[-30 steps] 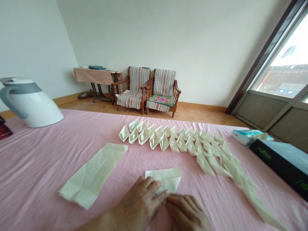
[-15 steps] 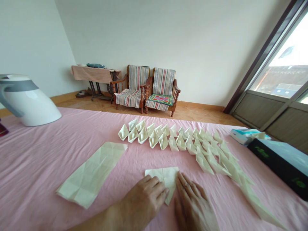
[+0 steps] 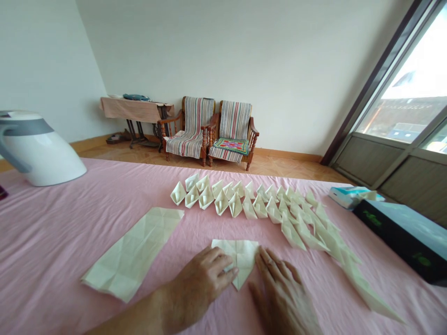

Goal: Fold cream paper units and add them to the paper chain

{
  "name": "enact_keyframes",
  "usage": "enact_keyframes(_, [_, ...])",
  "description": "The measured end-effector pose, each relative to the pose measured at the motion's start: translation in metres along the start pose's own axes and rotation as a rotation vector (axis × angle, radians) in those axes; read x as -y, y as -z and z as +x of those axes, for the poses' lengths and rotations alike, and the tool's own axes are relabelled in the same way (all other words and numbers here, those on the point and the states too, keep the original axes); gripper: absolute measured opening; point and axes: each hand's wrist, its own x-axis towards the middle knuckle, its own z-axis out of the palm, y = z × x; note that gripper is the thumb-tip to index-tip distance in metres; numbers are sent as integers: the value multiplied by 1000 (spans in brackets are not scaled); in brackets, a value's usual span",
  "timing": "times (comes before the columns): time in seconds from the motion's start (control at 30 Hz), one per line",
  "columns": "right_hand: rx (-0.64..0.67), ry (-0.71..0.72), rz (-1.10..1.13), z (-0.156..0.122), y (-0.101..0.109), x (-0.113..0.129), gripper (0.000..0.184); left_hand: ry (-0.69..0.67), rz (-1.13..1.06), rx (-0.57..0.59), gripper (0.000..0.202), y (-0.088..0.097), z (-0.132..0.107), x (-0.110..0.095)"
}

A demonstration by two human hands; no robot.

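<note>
A small sheet of folded cream paper (image 3: pixel 243 260), creased down its middle and pointed at the near end, lies on the pink cloth in front of me. My left hand (image 3: pixel 206 281) comes from the left, its fingers curled over the sheet's left side and hiding part of it. At the right edge, my right hand (image 3: pixel 281 291) rests with fingers stretched out, the fingertips touching the paper. To the left lies a longer stack of creased paper (image 3: pixel 134 253). Beyond my hands stand folded paper boats (image 3: pixel 221 202) in several rows, curving toward me on the right.
A white and grey jug (image 3: pixel 52 153) stands at the far left of the pink tablecloth (image 3: pixel 42 232). On the right are a black box (image 3: pixel 394 242) and a tissue pack (image 3: pixel 349 197). Two wooden armchairs (image 3: pixel 195 125) stand across the room.
The paper's lower point shows more clearly now, as my left fingers have shifted slightly to the left. My right hand stays at the right edge. The view has shifted slightly.
</note>
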Motion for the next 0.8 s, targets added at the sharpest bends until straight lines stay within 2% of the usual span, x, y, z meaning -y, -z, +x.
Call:
enact_keyframes(0.07, [6,-47,-47,3,0,-1,37,-6,0,-12,32,-3,-1,1])
enact_keyframes(0.13, [10,-27,-43,6,2,-1,37,-18,-7,-41,31,-4,-1,2])
enact_keyframes(0.3, [15,229,248,13,10,8,36,-7,-56,-68,24,1,1,1])
enact_keyframes(0.4, [57,269,325,14,9,10,38,7,-68,-62,27,4,0,0])
enact_keyframes(0.5, [134,201,299,15,6,6,35,12,-77,-46,34,3,-2,0])
enact_keyframes(0.6, [204,45,278,20,1,-3,34,20,-110,-48,35,2,-2,3])
enact_keyframes(0.7, [276,-115,364,27,-8,-9,40,62,-229,-65,27,3,2,7])
enact_keyframes(0.8, [314,-211,494,31,-18,-12,50,157,-390,-64,16,3,10,11])
